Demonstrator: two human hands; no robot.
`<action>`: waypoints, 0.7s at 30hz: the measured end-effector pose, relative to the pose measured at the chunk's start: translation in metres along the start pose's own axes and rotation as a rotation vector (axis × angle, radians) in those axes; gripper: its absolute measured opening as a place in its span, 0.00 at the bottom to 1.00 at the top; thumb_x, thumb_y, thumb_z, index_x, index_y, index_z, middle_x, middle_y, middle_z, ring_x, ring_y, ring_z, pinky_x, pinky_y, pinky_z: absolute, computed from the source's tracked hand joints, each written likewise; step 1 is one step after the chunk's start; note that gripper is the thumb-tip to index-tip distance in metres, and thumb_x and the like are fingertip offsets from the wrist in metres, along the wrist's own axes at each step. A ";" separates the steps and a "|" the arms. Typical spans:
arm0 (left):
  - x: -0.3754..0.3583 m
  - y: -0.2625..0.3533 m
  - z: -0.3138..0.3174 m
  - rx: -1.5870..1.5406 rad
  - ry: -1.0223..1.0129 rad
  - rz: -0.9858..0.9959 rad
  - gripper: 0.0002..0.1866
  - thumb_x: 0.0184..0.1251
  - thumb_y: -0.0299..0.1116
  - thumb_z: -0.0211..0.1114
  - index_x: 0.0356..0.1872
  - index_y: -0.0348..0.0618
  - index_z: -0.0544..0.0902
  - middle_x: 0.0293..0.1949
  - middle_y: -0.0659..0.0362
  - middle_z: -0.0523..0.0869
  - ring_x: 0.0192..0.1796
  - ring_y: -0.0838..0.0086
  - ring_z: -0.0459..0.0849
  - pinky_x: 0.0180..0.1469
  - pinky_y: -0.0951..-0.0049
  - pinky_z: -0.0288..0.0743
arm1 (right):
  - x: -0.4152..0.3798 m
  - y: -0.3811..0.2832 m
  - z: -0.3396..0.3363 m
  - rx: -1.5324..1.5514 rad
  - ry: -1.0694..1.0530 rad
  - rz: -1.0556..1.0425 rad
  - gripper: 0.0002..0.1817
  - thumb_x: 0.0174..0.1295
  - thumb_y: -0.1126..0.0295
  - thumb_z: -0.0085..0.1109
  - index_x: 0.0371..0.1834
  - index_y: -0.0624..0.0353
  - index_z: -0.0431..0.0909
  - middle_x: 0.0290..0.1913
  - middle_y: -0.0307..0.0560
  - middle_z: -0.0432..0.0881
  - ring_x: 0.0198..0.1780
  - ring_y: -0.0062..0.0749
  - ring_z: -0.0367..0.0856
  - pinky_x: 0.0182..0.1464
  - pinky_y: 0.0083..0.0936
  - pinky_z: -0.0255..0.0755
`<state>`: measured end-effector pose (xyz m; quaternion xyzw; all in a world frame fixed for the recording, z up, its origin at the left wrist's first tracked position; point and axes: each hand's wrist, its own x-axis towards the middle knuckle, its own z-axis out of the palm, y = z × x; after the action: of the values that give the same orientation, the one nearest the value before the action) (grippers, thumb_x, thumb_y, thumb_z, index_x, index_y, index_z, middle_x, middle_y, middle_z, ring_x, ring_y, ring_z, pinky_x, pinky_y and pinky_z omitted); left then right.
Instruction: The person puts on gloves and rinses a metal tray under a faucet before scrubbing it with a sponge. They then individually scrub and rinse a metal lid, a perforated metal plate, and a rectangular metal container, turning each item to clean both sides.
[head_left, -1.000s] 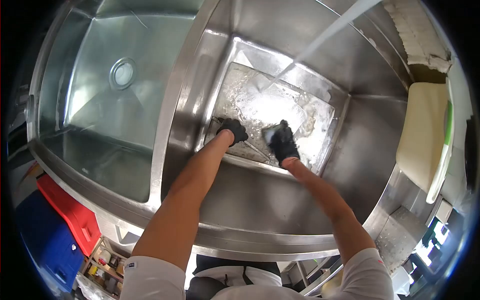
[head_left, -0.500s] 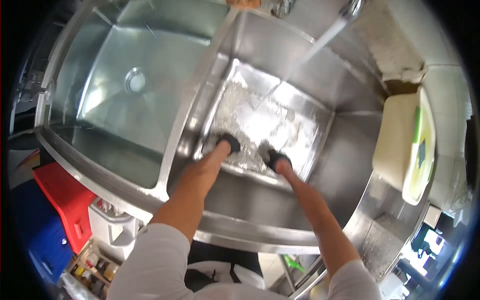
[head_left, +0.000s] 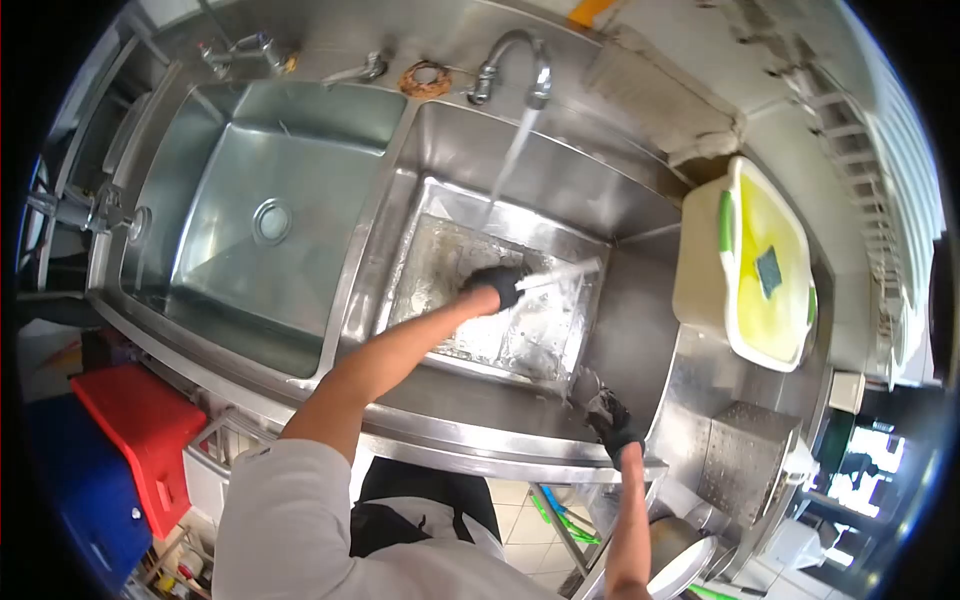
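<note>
My left hand (head_left: 497, 287), in a black glove, is closed over the water-filled metal pan (head_left: 593, 325) in the right sink. A pale, elongated item (head_left: 562, 274), blurred, sticks out from its fingers toward the right. My right hand (head_left: 612, 418), also gloved in black, is at the sink's front right corner. Its fingers are curled around a greyish, shiny item (head_left: 587, 384) that I cannot make out. From the curved tap (head_left: 540, 88) a stream of water (head_left: 512, 160) falls into the pan.
The left sink basin (head_left: 225, 250) holds water above its drain. On the right ledge stands a white tub (head_left: 705, 255) of yellow liquid with a dark sponge (head_left: 768, 272). Beside it is a perforated metal box (head_left: 750, 460). A red bin (head_left: 140, 430) stands below left.
My right hand has left the pan and moved right to the sink's front corner. My left hand has shifted right over the pan, a pale item now showing at its fingers. The view has turned.
</note>
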<state>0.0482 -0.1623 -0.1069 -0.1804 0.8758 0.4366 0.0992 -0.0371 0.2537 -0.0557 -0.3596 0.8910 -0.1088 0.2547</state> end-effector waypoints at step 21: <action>-0.023 -0.174 0.045 -1.448 -0.021 -0.533 0.14 0.59 0.36 0.57 0.39 0.38 0.84 0.36 0.52 0.87 0.44 0.62 0.83 0.52 0.58 0.77 | -0.047 -0.115 -0.007 0.018 0.681 0.450 0.39 0.59 0.54 0.60 0.73 0.57 0.60 0.70 0.57 0.66 0.64 0.54 0.69 0.64 0.42 0.65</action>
<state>0.1403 -0.2170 -0.2533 -0.4010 0.2978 0.8638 0.0664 0.0550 0.2040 0.0114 -0.0967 0.9799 -0.1709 -0.0341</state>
